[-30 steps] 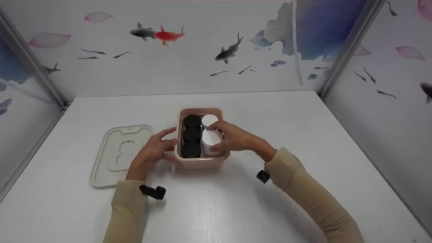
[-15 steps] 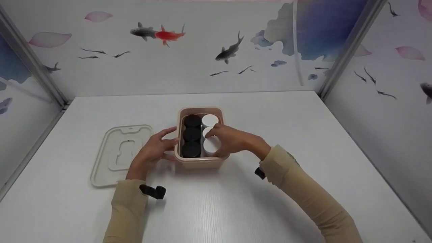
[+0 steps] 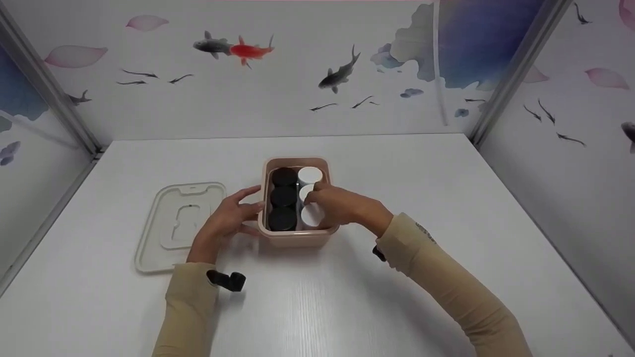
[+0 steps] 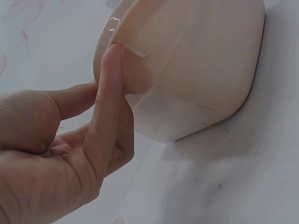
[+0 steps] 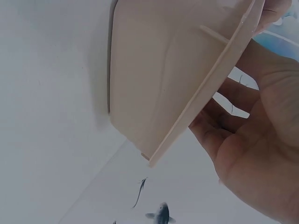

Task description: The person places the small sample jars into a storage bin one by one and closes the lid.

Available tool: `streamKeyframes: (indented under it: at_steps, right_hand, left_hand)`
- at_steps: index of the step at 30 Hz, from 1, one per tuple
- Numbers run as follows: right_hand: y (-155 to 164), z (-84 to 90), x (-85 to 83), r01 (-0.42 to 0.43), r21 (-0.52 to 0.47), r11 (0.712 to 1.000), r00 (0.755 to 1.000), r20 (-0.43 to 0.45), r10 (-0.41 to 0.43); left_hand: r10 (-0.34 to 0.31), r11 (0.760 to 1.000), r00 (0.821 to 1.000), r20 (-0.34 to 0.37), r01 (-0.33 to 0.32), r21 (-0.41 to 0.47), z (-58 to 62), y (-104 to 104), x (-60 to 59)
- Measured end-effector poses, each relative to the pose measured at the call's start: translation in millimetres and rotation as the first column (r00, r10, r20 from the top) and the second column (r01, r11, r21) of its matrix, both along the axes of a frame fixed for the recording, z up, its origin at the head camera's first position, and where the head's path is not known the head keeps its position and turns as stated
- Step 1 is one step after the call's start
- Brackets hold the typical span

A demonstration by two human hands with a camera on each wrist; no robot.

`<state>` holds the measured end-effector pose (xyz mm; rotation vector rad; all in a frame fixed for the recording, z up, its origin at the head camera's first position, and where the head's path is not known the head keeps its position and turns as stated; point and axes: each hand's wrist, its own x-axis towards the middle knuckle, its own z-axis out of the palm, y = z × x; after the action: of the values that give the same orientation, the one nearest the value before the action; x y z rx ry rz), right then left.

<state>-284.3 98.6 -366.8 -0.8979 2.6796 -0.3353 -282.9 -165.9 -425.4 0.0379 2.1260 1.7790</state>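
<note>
A pink plastic box (image 3: 297,241) stands on the table, holding two rows of round-topped jars. Several black-topped jars (image 3: 283,197) fill its left row; white jars (image 3: 310,176) line the right. My left hand (image 3: 228,218) holds the box's left rim, its fingers (image 4: 110,84) against the outer wall under the lip. Reaching over the right rim, my right hand (image 3: 342,206) grips the nearest white jar (image 3: 311,216) inside the box. Its fingertips are hidden behind the box wall in the right wrist view, where the hand (image 5: 261,130) shows beside the rim.
A pale rectangular lid (image 3: 163,238) lies flat on the table left of the box, partly under the left forearm. White table surface (image 3: 421,188) stretches to the right. Printed panels with fish enclose the back and sides.
My right hand has lowered the nearest white jar into the front right of the box, uncovering the middle white jar behind it. The left hand stays at the rim.
</note>
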Motion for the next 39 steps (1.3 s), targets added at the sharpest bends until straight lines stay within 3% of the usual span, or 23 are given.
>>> streamKeyframes:
  at_steps: [8, 11, 14, 16, 18, 23, 26, 28, 30, 33, 36, 39]
  right_hand:
    - [2.4, 5.8, -2.7, -0.025, 0.024, 0.999, 0.999, 0.048, 0.024]
    - [6.0, 6.3, -4.0, -0.041, -0.047, 0.998, 0.997, 0.071, 0.045]
    - [6.2, 6.0, -2.0, -0.058, -0.186, 0.981, 0.996, 0.05, 0.068]
    - [2.7, 5.8, 2.6, -0.057, -0.301, 0.952, 0.997, 0.024, 0.067]
    - [-3.1, 5.0, 9.6, -0.039, -0.426, 0.904, 0.999, 0.015, 0.05]
    - [-22.5, 0.3, 31.3, 0.043, -0.688, 0.725, 0.996, 0.084, 0.021]
    - [-35.4, -2.7, 43.1, 0.093, -0.775, 0.625, 0.988, 0.15, 0.04]
    - [-44.2, -4.6, 50.4, 0.123, -0.807, 0.577, 0.979, 0.196, 0.064]
    - [-53.7, -6.4, 57.5, 0.167, -0.831, 0.53, 0.963, 0.253, 0.093]
    - [-69.3, -10.3, 68.3, 0.24, -0.847, 0.474, 0.921, 0.353, 0.165]
    - [-84.0, -17.9, 77.9, 0.299, -0.831, 0.47, 0.866, 0.443, 0.232]
    - [-98.5, -29.1, 84.2, 0.329, -0.782, 0.529, 0.822, 0.513, 0.247]
  left_hand:
    - [0.009, 1.0, 1.0, 0.0, -0.009, -0.012, 2.1, 0.8, 1.8]
    - [0.003, 0.999, 1.0, -0.013, -0.003, -0.037, 5.0, 0.7, 3.7]
    - [0.015, 0.997, 0.999, -0.032, -0.018, -0.075, 9.9, -0.2, 6.5]
    - [0.027, 0.994, 0.999, -0.044, -0.031, -0.101, 14.1, -2.6, 9.7]
    - [0.041, 0.991, 0.998, -0.054, -0.048, -0.126, 18.4, -6.7, 13.6]
    - [0.062, 0.973, 0.991, -0.121, -0.087, -0.215, 29.7, -31.6, 26.6]
    - [0.072, 0.948, 0.979, -0.193, -0.128, -0.293, 37.2, -54.1, 35.6]
    - [0.078, 0.923, 0.97, -0.23, -0.157, -0.352, 41.5, -68.2, 41.5]
    - [0.074, 0.883, 0.964, -0.257, -0.183, -0.433, 43.7, -81.0, 47.0]
    - [0.076, 0.809, 0.962, -0.261, -0.213, -0.548, 42.5, -100.9, 53.9]
    - [0.083, 0.756, 0.968, -0.235, -0.215, -0.618, 35.5, -119.6, 57.5]
    - [0.099, 0.732, 0.976, -0.193, -0.203, -0.651, 27.7, -135.6, 59.5]
